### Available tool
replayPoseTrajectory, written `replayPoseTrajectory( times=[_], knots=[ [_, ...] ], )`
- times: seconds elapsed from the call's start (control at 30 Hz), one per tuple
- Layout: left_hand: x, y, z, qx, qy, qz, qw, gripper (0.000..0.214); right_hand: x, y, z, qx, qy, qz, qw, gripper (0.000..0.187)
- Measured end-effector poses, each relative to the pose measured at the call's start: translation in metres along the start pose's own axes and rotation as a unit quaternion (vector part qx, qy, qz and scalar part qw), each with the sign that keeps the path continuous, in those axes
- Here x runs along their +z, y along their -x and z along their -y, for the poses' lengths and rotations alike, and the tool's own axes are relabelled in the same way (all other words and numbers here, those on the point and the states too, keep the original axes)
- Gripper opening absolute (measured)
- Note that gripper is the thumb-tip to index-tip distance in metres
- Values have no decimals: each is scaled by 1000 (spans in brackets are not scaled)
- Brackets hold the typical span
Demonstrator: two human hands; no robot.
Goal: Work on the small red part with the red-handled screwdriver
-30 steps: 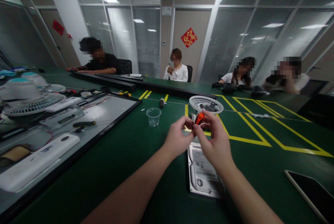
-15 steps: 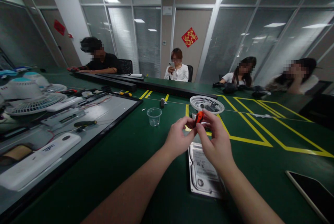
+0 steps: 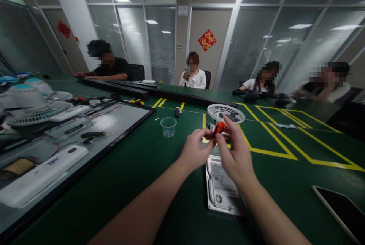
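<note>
Both hands are raised together above the far end of a silver hard drive (image 3: 224,190) lying label up on the green table. My left hand (image 3: 198,148) is closed, its thumb and fingertips pinching the dark end of a small orange-and-black tool (image 3: 219,128) that looks like a screwdriver handle. From the other side, my right hand (image 3: 235,148) has its thumb and fingers on the orange part. The tool's working end cannot be made out. Behind the hands is a white slotted round grille (image 3: 226,113) with dark parts in it. A clear plastic cup (image 3: 168,127) stands to the left.
On the left, a large black-framed panel (image 3: 114,123) bears white housings, wires and a green-handled screwdriver (image 3: 93,134). White fan parts (image 3: 27,100) lie beyond. A phone (image 3: 339,210) is at the right edge. Several people sit across the table behind long black bars (image 3: 173,95).
The orange-and-black tool has tilted and turned slightly in the fingers. My right index finger has lifted a little, while the left hand stays nearly where it was.
</note>
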State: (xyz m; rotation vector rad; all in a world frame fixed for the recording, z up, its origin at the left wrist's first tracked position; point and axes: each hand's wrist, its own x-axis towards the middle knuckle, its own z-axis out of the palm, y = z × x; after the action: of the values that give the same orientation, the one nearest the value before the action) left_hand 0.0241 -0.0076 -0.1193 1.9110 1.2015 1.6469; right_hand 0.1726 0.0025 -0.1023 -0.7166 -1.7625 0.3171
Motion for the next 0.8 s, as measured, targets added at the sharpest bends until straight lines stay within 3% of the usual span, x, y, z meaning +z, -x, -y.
replayPoseTrajectory(
  times=[0.33,0.5,0.8],
  knots=[
    [0,-1,-1,9,-2,-8,1000,18,-2,-2,0,-19,29,1,999,43],
    [0,-2,-1,-6,-11,-1,1000,7,0,1,0,-2,4,4,1000,52],
    [0,-1,-3,2,-6,-9,1000,15,-4,-3,1,-23,35,1,999,39]
  ],
)
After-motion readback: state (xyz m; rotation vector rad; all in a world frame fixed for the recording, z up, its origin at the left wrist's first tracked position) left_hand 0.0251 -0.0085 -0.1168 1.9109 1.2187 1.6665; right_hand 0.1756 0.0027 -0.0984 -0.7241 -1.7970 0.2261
